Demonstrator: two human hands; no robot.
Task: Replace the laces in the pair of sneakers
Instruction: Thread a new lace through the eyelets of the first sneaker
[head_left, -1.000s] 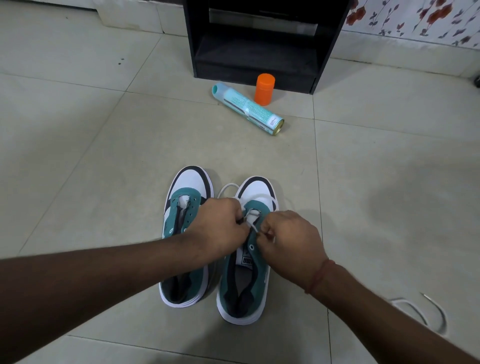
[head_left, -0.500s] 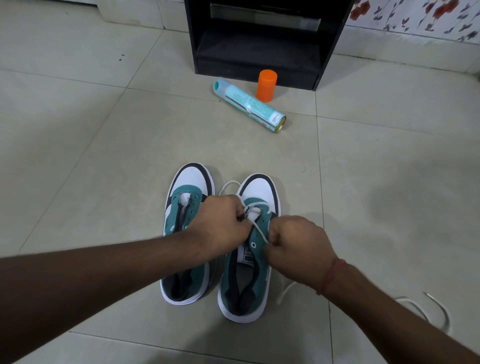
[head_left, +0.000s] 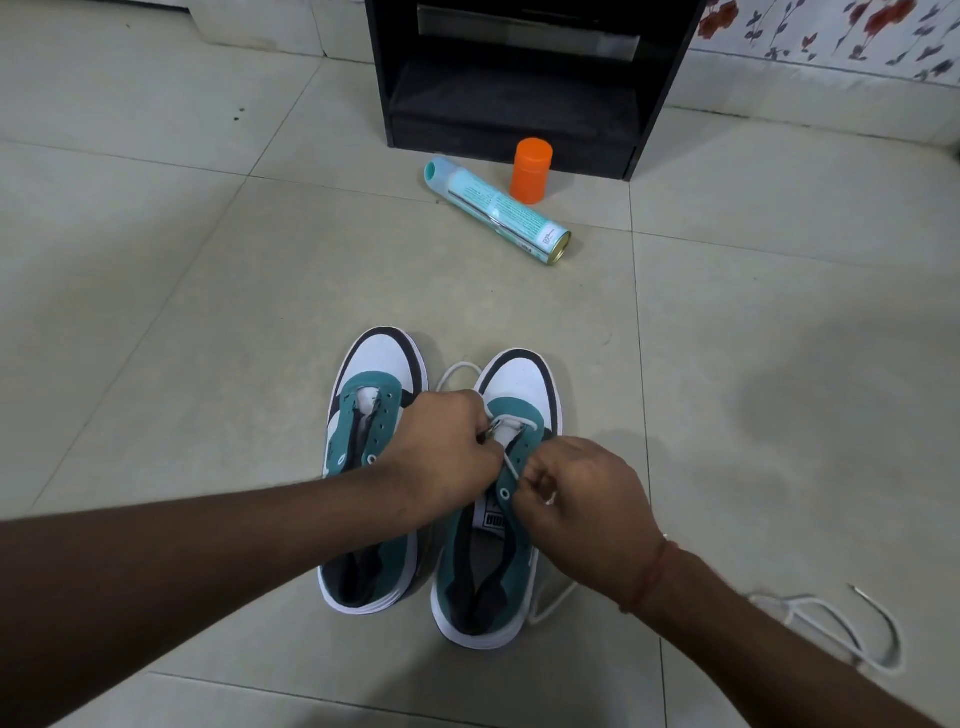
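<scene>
Two teal, white and black sneakers stand side by side on the tiled floor, toes pointing away from me. The left sneaker has bare eyelets. A white lace runs across the front eyelets of the right sneaker. My left hand pinches the lace at the left eyelet row. My right hand grips the lace strand over the right eyelet row, its fingers curled. One loop of the lace lies on the floor between the toes, and a tail trails beside the right sole.
A second white lace lies loose on the floor at the right. A teal spray can lies on its side beyond the shoes, with an orange cap behind it. A black open cabinet stands at the back.
My right hand has pulled back toward me along the right sneaker, drawing the lace strand taut. A lace tail now shows beside the right sole. My left hand has stayed put.
</scene>
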